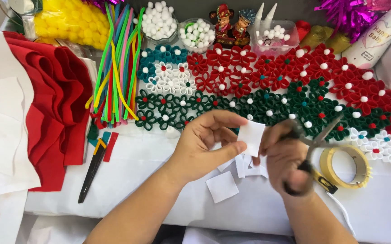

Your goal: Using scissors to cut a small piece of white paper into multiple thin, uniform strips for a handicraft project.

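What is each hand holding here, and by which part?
The left hand pinches a white felt square by its left edge. The right hand grips scissors by the handles, blades pointing up and right.

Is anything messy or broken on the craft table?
Nothing looks broken. The only mess is white felt squares scattered loose on the table under the hands. The left hand pinches one white square; the right hand holds scissors.

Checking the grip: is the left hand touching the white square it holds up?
Touching. The head view shows the left hand pinching the white square by its left edge between thumb and fingers.
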